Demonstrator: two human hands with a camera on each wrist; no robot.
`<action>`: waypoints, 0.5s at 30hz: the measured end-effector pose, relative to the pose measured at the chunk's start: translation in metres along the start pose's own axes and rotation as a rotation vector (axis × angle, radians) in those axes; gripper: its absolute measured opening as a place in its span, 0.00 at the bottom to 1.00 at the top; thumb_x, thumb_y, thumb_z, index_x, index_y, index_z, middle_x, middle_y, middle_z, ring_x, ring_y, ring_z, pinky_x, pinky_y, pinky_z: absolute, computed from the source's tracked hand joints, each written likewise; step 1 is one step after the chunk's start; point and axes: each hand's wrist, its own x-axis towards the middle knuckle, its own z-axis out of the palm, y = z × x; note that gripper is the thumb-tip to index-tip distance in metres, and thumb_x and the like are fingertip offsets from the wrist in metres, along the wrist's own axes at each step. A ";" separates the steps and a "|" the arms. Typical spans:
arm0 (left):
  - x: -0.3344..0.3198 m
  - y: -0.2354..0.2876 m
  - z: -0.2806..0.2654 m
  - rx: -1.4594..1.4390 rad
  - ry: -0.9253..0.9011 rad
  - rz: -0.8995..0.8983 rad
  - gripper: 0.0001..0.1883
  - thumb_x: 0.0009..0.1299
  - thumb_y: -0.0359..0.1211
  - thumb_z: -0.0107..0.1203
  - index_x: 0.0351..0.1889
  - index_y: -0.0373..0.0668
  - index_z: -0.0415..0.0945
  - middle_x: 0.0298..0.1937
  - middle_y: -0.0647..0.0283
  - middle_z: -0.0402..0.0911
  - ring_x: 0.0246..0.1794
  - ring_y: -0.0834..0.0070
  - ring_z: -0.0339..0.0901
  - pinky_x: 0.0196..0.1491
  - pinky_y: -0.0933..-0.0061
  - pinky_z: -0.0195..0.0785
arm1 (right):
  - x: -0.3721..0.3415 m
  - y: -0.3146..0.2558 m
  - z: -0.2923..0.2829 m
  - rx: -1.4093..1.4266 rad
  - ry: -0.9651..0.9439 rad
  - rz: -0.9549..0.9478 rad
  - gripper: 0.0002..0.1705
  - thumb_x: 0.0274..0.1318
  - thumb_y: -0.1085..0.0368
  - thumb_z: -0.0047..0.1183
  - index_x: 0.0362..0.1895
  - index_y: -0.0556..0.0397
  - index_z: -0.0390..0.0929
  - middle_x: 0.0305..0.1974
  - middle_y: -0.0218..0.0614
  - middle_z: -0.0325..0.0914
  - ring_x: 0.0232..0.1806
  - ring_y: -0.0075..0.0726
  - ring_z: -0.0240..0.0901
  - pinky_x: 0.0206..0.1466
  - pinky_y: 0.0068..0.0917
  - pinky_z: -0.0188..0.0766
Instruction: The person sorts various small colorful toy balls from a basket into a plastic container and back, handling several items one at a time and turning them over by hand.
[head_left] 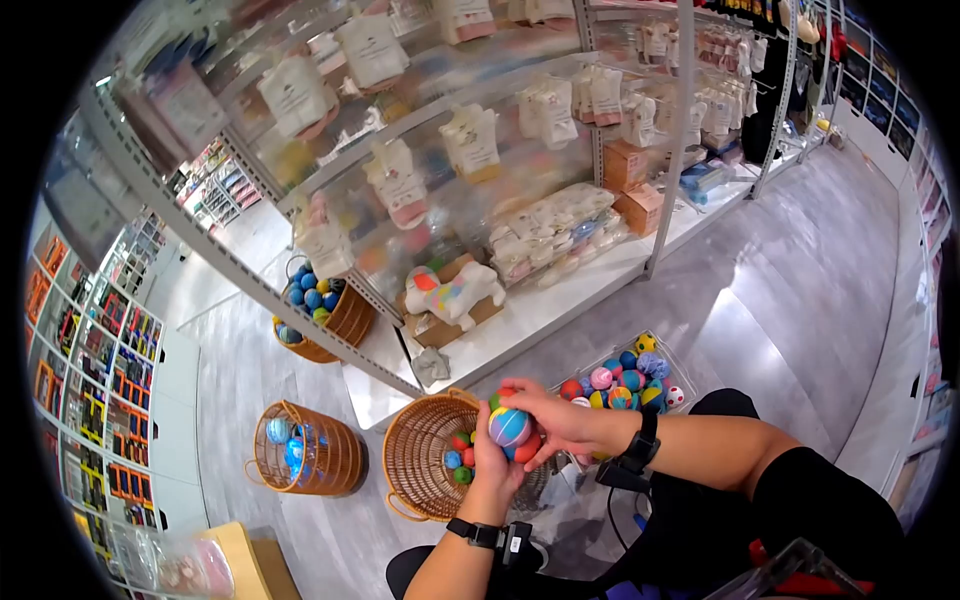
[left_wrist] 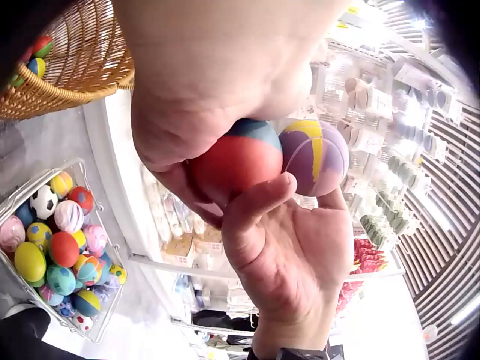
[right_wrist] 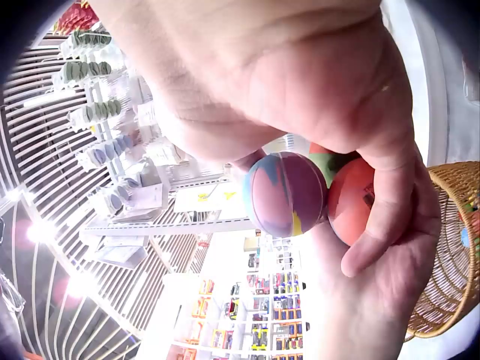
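Observation:
Cupped together, my left hand (head_left: 490, 458) and right hand (head_left: 562, 422) hold a small cluster of toy balls over the rim of a wicker basket (head_left: 398, 455). A purple, yellow and blue ball (head_left: 510, 427) faces up between them in the head view. Beside it in the left wrist view is a red and blue ball (left_wrist: 238, 163), with the right hand's fingers curled against it. From the right wrist, a red ball (right_wrist: 354, 201) shows under the left thumb, with a green and red ball (right_wrist: 330, 159) partly hidden behind. Several small balls (head_left: 461, 458) lie inside the basket.
A clear bin (left_wrist: 97, 330) of mixed balls stands on the floor to the right. Two more wicker baskets with balls, a nearer one (head_left: 310, 455) and a farther one (head_left: 350, 318), are on the left. Ahead runs a shelf unit (head_left: 575, 268) with hanging packs and a plush toy (head_left: 455, 297).

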 end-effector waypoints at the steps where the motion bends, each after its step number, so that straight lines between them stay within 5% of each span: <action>1: -0.002 0.000 0.008 -0.033 0.008 -0.008 0.40 0.81 0.69 0.40 0.71 0.45 0.72 0.68 0.50 0.79 0.70 0.54 0.77 0.70 0.51 0.75 | -0.002 0.000 -0.002 -0.019 0.004 -0.023 0.41 0.74 0.38 0.51 0.82 0.32 0.51 0.77 0.45 0.57 0.69 0.57 0.68 0.44 0.56 0.88; 9: 0.017 -0.016 0.012 -0.034 0.117 0.047 0.34 0.79 0.68 0.42 0.60 0.49 0.77 0.59 0.59 0.84 0.60 0.61 0.83 0.61 0.55 0.79 | -0.005 0.000 -0.010 -0.138 0.062 -0.164 0.37 0.76 0.39 0.47 0.80 0.37 0.58 0.75 0.45 0.63 0.73 0.53 0.67 0.39 0.49 0.91; 11: 0.023 -0.026 0.011 -0.042 0.118 0.072 0.33 0.80 0.67 0.42 0.56 0.49 0.78 0.54 0.61 0.85 0.56 0.64 0.84 0.59 0.57 0.79 | 0.002 0.016 -0.017 -0.187 0.089 -0.184 0.36 0.77 0.40 0.46 0.79 0.39 0.61 0.74 0.47 0.66 0.72 0.55 0.69 0.48 0.49 0.88; 13: 0.024 -0.032 0.001 -0.036 0.108 0.159 0.33 0.80 0.66 0.42 0.56 0.47 0.78 0.54 0.60 0.85 0.57 0.64 0.83 0.59 0.59 0.79 | 0.038 0.055 -0.030 -0.430 0.140 -0.548 0.34 0.78 0.39 0.44 0.77 0.39 0.65 0.75 0.53 0.64 0.70 0.62 0.71 0.61 0.51 0.80; 15: 0.035 -0.032 -0.012 -0.088 0.066 0.170 0.33 0.81 0.65 0.40 0.55 0.47 0.79 0.52 0.60 0.85 0.57 0.64 0.84 0.60 0.59 0.78 | 0.006 0.040 -0.018 -0.706 0.273 -0.625 0.33 0.78 0.39 0.43 0.74 0.43 0.69 0.70 0.59 0.69 0.68 0.67 0.71 0.68 0.51 0.72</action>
